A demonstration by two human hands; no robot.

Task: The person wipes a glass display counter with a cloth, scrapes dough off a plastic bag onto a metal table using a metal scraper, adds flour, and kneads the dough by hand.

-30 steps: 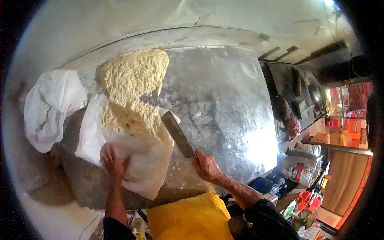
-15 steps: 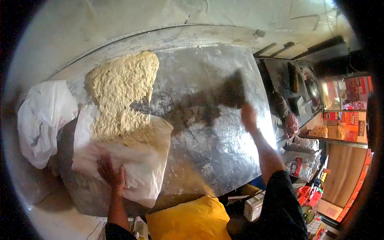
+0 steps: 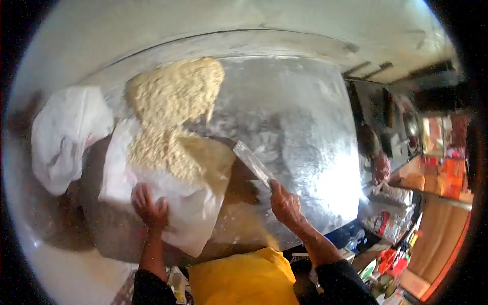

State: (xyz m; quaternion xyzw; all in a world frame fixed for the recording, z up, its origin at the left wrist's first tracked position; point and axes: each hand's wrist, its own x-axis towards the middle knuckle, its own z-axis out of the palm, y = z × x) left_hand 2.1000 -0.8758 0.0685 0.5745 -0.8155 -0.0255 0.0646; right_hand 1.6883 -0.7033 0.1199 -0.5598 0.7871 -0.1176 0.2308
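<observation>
A mass of wet, lumpy dough [image 3: 175, 91] spreads from the back of the metal table down onto a white sheet or bag [image 3: 185, 213]. My left hand [image 3: 151, 207] rests on the sheet below the dough, palm down with its fingers apart. My right hand [image 3: 287, 206] is wrapped round the end of a flat metal scraper [image 3: 253, 163]. The scraper's blade slants up and left, close to the sheet's right edge, and does not touch the dough.
The grey metal table [image 3: 305, 122] meets a pale wall behind. A white plastic bag [image 3: 71, 134] is at the left. Yellow cloth [image 3: 244, 279] lies at the front edge. To the right are packaged goods [image 3: 386, 218] and orange shelving [image 3: 439, 178].
My right hand has moved left and down with the scraper, from the table's right side to near the sheet. My left hand stays on the sheet. The view has shifted slightly.
</observation>
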